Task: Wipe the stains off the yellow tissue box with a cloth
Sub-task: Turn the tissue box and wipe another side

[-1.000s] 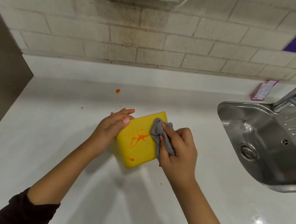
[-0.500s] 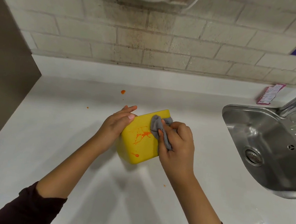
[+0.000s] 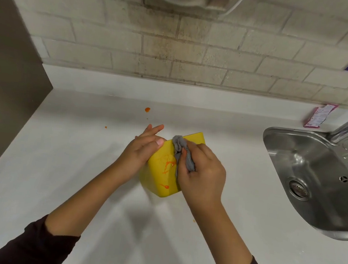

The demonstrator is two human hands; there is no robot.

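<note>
The box (image 3: 158, 179) sits tipped on the white counter (image 3: 68, 163), near the middle and well left of the sink (image 3: 314, 179). Orange stains (image 3: 168, 166) are on the face that looks up at you: a big splash in the middle and a small drop lower down. Your left hand (image 3: 143, 150) holds the box by its left edge, thumb in front and fingers round the back. Your right hand (image 3: 203, 173) squeezes the grey cloth (image 3: 180, 152) in curled fingers and presses it on the box, just touching the splash. I think you are in the middle of wiping. Next, rub the cloth left over the splash, then down to the drop. Hold the box tight so it does not slip. A few orange spots (image 3: 147, 109) lie on the counter too.
</note>
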